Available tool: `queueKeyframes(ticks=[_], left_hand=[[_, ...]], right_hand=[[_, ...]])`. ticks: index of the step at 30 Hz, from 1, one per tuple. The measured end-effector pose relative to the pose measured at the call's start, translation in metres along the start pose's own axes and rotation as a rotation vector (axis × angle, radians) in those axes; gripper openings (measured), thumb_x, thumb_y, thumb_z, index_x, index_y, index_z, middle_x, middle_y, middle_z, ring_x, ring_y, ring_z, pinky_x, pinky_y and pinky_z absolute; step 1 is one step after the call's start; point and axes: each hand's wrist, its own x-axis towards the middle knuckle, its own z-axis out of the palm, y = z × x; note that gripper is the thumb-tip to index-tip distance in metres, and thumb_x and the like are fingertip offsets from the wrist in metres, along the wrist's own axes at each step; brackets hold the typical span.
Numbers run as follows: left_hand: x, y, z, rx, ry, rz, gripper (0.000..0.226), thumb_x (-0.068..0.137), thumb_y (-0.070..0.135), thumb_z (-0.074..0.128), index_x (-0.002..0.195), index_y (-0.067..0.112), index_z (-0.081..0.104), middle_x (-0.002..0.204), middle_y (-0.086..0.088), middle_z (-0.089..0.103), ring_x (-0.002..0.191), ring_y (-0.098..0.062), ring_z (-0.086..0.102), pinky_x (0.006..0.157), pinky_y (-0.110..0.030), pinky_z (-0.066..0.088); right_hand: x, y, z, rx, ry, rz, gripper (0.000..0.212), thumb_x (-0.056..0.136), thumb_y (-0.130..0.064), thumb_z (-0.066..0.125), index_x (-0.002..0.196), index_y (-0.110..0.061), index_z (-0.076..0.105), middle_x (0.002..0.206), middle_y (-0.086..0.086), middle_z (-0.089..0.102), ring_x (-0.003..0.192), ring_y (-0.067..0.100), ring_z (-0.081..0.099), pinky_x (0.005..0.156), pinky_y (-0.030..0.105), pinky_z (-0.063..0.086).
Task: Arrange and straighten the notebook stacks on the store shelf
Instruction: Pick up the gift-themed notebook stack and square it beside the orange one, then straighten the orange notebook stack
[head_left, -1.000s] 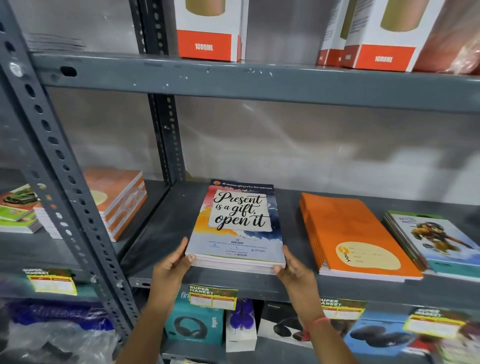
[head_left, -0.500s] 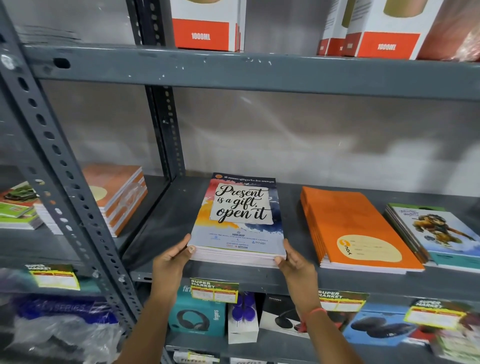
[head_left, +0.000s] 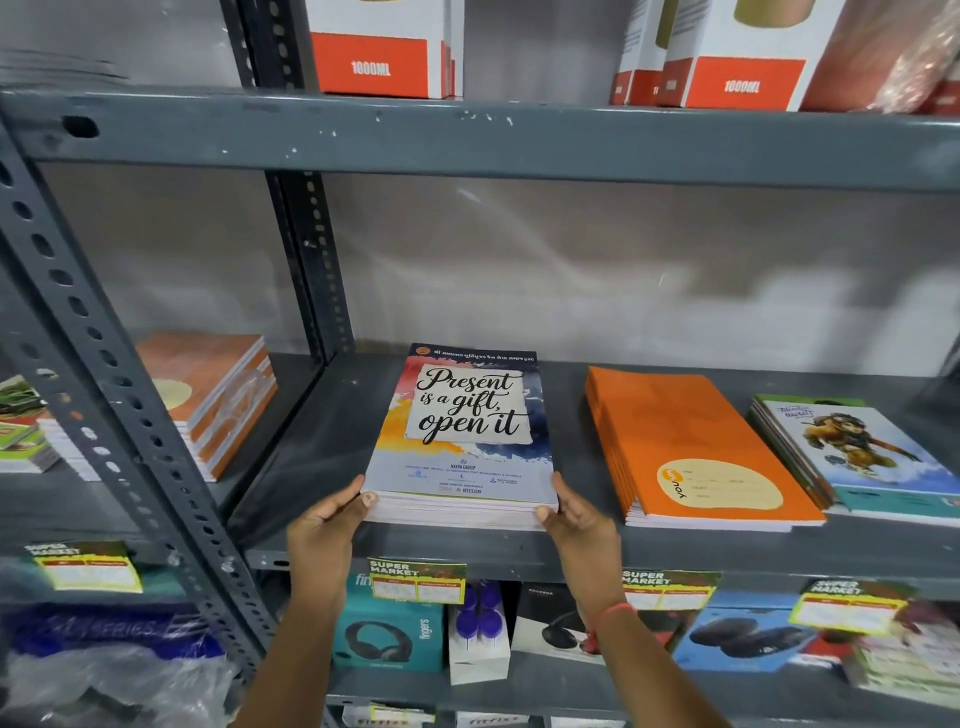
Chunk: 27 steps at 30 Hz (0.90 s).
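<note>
A stack of notebooks with the cover "Present is a gift, open it" (head_left: 465, 436) lies on the grey metal shelf (head_left: 322, 441), near its front edge. My left hand (head_left: 327, 525) grips the stack's front left corner, thumb on the front edge. My right hand (head_left: 576, 519) grips the front right corner. To the right lies an orange notebook stack (head_left: 691, 441), angled slightly. Further right sits a stack with a cartoon figure cover (head_left: 862, 452).
Another orange notebook stack (head_left: 218, 395) lies in the bay to the left, behind a perforated upright (head_left: 104, 353). Boxes marked 1000ML (head_left: 379, 57) stand on the shelf above. Headphone boxes (head_left: 389, 629) and price tags (head_left: 415, 579) fill the shelf below.
Both hands have closed tighter on the stack's front corners. The stack has shifted slightly back and squared up on the shelf. The view has dropped a little.
</note>
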Motion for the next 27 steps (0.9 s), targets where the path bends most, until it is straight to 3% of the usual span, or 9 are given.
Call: queueKeyframes(ticks=[5,8,10,13,15,17,19,23,27], left_hand=[[-0.018,0.009,0.012,0.046,0.091,0.045,0.037,0.087,0.005,0.055,0.123,-0.001,0.054,0.123,-0.01,0.058,0.073,0.01,0.064,0.067,-0.002,0.049],[-0.045,0.011,0.033,0.313,0.257,0.21,0.035,0.091,0.009,0.049,0.125,0.002,0.054,0.124,-0.025,0.06,0.096,-0.024,0.061,0.076,-0.019,0.045],[-0.071,0.006,0.059,0.4,0.216,0.406,0.039,0.09,0.0,0.048,0.128,0.006,0.049,0.127,-0.023,0.058,0.105,-0.035,0.062,0.073,0.002,0.041],[-0.111,-0.006,0.108,0.413,-0.064,0.551,0.054,0.087,0.0,0.052,0.127,0.035,0.044,0.118,0.041,0.05,0.103,-0.03,0.063,0.069,0.012,0.034],[-0.131,-0.014,0.146,0.379,-0.211,0.474,0.055,0.087,-0.001,0.052,0.122,0.04,0.042,0.107,0.05,0.044,0.109,-0.031,0.058,0.07,0.012,0.031],[-0.141,-0.016,0.177,0.334,-0.324,0.352,0.046,0.089,0.001,0.05,0.12,0.033,0.042,0.117,0.026,0.048,0.111,0.0,0.055,0.076,0.013,0.03],[-0.142,-0.019,0.203,0.299,-0.351,0.229,0.04,0.092,0.01,0.047,0.128,0.026,0.04,0.122,0.013,0.047,0.096,0.019,0.054,0.076,0.009,0.032],[-0.135,-0.025,0.239,0.212,-0.297,0.02,0.044,0.094,0.025,0.041,0.137,0.017,0.039,0.127,0.004,0.047,0.125,-0.015,0.043,0.103,-0.023,0.029],[-0.137,-0.03,0.25,0.12,-0.246,-0.015,0.044,0.094,0.024,0.042,0.137,0.016,0.041,0.126,0.011,0.044,0.13,-0.016,0.04,0.106,-0.025,0.025]], right_hand=[[-0.003,-0.007,-0.006,0.041,-0.062,0.01,0.053,0.088,-0.007,0.059,0.138,-0.016,0.044,0.134,-0.006,0.054,0.124,0.011,0.05,0.113,0.032,0.034],[-0.014,-0.01,-0.019,0.151,-0.094,-0.003,0.05,0.088,-0.002,0.057,0.136,-0.01,0.046,0.126,-0.008,0.054,0.118,0.007,0.05,0.108,0.024,0.035],[-0.023,-0.009,-0.038,0.204,-0.033,-0.031,0.037,0.087,-0.003,0.058,0.123,-0.011,0.06,0.116,-0.007,0.065,0.11,0.012,0.055,0.104,0.029,0.041],[-0.029,-0.004,-0.084,0.233,0.173,-0.158,0.033,0.083,-0.001,0.058,0.078,-0.031,0.072,0.075,-0.017,0.072,0.084,0.011,0.063,0.085,0.037,0.05],[-0.021,-0.003,-0.129,0.215,0.364,-0.282,0.043,0.084,-0.003,0.06,0.07,-0.042,0.07,0.08,-0.018,0.07,0.081,-0.002,0.063,0.081,0.023,0.05],[-0.007,-0.004,-0.17,0.233,0.511,-0.34,0.048,0.087,-0.002,0.058,0.077,-0.048,0.068,0.093,-0.008,0.066,0.089,-0.003,0.061,0.084,0.012,0.048],[0.006,0.002,-0.206,0.262,0.553,-0.283,0.03,0.092,-0.012,0.053,0.097,-0.039,0.067,0.116,0.006,0.062,0.107,0.01,0.058,0.099,0.025,0.045],[0.03,0.02,-0.235,0.183,0.281,-0.058,0.056,0.09,-0.044,0.046,0.138,-0.017,0.044,0.142,0.0,0.047,0.132,0.018,0.041,0.114,0.037,0.028],[0.036,0.02,-0.232,0.169,0.046,-0.028,0.052,0.095,-0.035,0.04,0.145,-0.021,0.032,0.123,-0.012,0.042,0.117,0.006,0.036,0.104,0.025,0.026]])
